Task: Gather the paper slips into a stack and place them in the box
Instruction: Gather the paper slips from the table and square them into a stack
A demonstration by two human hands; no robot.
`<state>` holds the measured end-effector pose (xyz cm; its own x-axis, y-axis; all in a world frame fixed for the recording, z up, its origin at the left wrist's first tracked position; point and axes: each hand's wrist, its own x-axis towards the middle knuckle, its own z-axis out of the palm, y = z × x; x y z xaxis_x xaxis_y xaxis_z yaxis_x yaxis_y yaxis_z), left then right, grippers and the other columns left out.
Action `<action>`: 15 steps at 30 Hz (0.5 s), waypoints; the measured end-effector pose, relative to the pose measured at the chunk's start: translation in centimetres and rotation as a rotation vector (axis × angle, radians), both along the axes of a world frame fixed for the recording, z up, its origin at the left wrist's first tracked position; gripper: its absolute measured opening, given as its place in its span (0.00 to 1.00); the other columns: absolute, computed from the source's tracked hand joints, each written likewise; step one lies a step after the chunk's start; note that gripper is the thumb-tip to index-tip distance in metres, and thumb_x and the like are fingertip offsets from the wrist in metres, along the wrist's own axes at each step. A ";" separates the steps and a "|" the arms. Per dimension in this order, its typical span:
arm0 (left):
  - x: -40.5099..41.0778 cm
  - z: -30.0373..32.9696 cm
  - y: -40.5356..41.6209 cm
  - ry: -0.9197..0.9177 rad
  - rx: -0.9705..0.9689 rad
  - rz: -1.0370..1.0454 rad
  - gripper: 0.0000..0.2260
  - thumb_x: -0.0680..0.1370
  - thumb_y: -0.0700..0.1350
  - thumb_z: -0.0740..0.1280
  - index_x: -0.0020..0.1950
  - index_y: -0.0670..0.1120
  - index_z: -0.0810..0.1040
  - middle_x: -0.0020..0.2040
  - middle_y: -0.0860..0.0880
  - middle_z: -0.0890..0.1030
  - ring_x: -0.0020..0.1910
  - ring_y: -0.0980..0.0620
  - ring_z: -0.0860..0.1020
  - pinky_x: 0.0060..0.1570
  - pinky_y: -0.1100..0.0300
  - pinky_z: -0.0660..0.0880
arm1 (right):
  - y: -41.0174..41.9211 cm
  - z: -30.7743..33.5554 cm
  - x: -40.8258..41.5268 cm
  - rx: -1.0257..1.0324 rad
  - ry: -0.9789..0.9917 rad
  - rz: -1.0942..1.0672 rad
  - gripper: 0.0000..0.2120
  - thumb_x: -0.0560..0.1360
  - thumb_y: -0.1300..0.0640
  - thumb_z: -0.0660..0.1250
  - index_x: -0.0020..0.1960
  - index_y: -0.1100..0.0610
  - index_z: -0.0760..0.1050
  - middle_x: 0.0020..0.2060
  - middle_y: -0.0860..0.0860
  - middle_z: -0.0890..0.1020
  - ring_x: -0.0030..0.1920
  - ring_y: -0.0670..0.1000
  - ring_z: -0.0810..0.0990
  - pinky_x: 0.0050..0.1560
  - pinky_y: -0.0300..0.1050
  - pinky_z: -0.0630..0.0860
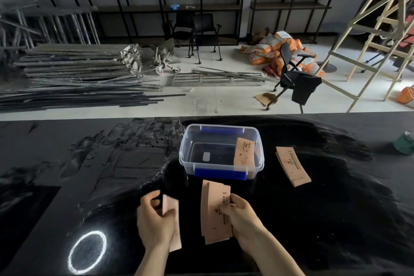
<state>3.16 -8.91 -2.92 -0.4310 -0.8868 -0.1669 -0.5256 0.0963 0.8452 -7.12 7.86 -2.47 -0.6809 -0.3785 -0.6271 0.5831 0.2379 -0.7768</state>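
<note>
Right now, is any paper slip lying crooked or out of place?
Yes. The slips in the box lean tilted against its right wall, not flat. A small stack lies apart on the table, right of the box, fanned unevenly.

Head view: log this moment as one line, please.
left hand: holds slips | right hand: on slip stack | box: open, slips inside | loose pile: right of box

Print on paper slips too blurred.
</note>
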 end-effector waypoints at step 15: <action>-3.3 1.3 5.2 0.146 0.333 -0.313 0.10 0.82 0.48 0.67 0.62 0.52 0.80 0.58 0.50 0.85 0.56 0.51 0.83 0.62 0.47 0.79 | 0.0 0.4 0.2 -0.107 0.041 -0.090 0.11 0.80 0.69 0.64 0.52 0.59 0.83 0.43 0.56 0.88 0.45 0.56 0.86 0.52 0.55 0.82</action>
<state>-0.15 -3.74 -1.62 -0.7091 -0.6192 -0.3374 -0.3876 -0.0574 0.9200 -6.95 7.86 -2.10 -0.7394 -0.3781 -0.5571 0.5652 0.1010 -0.8187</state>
